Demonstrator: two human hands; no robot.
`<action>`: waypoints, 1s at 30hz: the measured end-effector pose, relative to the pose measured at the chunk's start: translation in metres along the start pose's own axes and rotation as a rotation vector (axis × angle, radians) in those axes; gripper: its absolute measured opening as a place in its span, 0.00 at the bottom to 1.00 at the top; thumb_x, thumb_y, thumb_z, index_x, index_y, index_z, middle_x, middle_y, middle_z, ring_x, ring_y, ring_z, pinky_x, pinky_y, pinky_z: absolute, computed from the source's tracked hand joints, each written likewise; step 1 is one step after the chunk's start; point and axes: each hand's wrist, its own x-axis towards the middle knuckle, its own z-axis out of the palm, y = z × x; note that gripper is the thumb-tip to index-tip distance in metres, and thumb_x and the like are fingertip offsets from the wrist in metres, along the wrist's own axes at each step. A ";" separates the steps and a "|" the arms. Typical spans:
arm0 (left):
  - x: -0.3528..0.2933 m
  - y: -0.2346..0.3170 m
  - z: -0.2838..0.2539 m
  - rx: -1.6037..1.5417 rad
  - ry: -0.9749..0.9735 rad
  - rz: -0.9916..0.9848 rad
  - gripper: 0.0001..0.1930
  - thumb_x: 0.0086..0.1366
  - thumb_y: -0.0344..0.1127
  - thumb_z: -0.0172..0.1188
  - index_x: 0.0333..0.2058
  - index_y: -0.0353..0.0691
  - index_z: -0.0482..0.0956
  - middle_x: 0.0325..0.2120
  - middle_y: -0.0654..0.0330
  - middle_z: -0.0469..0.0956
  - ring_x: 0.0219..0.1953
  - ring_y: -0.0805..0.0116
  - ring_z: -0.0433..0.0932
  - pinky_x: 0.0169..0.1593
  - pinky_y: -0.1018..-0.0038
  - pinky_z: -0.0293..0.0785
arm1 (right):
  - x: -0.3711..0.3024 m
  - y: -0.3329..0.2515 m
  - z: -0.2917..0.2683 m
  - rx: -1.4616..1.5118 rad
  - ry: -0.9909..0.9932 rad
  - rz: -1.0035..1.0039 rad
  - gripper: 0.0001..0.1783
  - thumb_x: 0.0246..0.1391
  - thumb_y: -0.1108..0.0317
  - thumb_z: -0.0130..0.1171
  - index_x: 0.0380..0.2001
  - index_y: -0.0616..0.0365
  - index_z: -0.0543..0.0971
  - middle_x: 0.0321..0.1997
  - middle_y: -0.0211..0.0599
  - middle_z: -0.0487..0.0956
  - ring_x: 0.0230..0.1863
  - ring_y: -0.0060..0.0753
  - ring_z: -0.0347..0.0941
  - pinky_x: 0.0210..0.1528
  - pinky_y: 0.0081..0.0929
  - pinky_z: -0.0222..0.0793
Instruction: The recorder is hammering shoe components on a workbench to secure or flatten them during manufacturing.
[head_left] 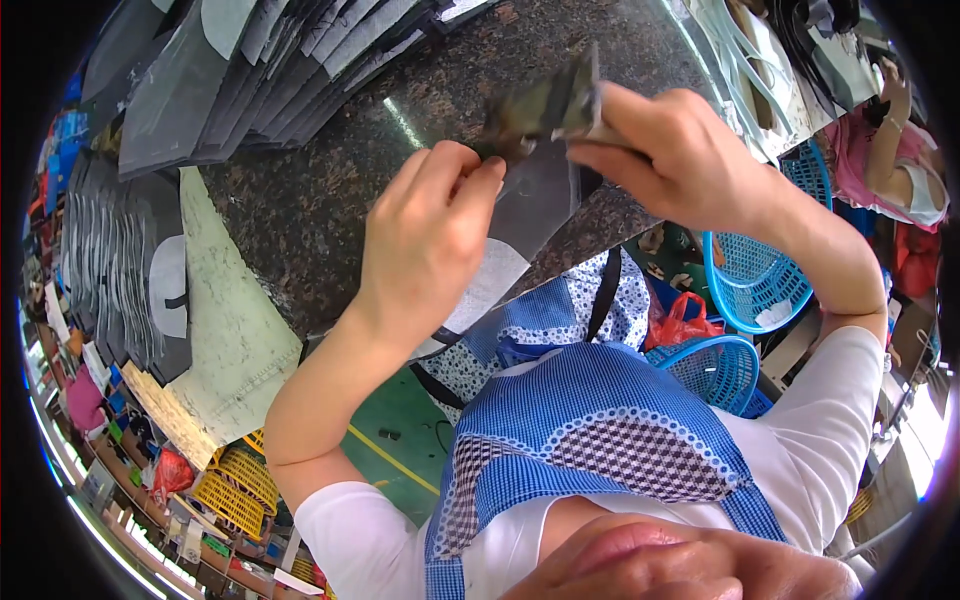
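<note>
Right hand (pixel 690 150) grips a broad, flat, dark olive tool (pixel 540 105), blurred, over a flat dark-grey panel (pixel 540 195) on the speckled brown stone tabletop (pixel 290 220). Left hand (pixel 425 235): fingers bunched narrow; cannot tell what they hold. Probably surface-working; next move likely wants panel steadied.

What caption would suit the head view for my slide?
Right hand holding a blurred tool beside the left hand, above a grey piece on a speckled table.

Stacked grey pieces (pixel 250 100), blue plastic baskets (pixel 765 265) and a co-worker (pixel 850 150) mark a workshop.
</note>
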 end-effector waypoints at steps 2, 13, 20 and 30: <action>-0.003 0.000 0.001 0.023 -0.016 -0.007 0.07 0.56 0.24 0.66 0.36 0.36 0.83 0.29 0.57 0.77 0.31 0.57 0.78 0.36 0.65 0.76 | 0.000 0.007 0.001 -0.097 0.024 0.018 0.11 0.59 0.66 0.62 0.36 0.58 0.70 0.17 0.49 0.70 0.23 0.59 0.71 0.24 0.47 0.63; -0.023 -0.005 -0.009 -0.072 -0.047 -0.014 0.12 0.53 0.25 0.68 0.38 0.36 0.83 0.31 0.60 0.76 0.32 0.62 0.76 0.34 0.70 0.76 | -0.015 0.005 0.020 0.068 0.070 -0.034 0.12 0.58 0.72 0.62 0.44 0.61 0.74 0.22 0.49 0.76 0.23 0.54 0.75 0.24 0.38 0.69; -0.028 -0.011 -0.008 -0.100 0.010 -0.044 0.08 0.54 0.29 0.69 0.33 0.38 0.82 0.28 0.62 0.76 0.30 0.62 0.77 0.33 0.67 0.76 | -0.003 -0.019 0.017 0.168 0.056 0.163 0.12 0.58 0.68 0.62 0.42 0.56 0.72 0.17 0.43 0.73 0.20 0.53 0.73 0.21 0.42 0.66; -0.047 -0.004 -0.024 -0.231 -0.064 -0.214 0.12 0.50 0.26 0.71 0.36 0.36 0.85 0.30 0.59 0.78 0.34 0.60 0.78 0.38 0.68 0.74 | -0.005 -0.021 0.027 0.143 0.066 0.160 0.15 0.54 0.74 0.63 0.43 0.58 0.72 0.17 0.43 0.72 0.21 0.51 0.75 0.22 0.40 0.69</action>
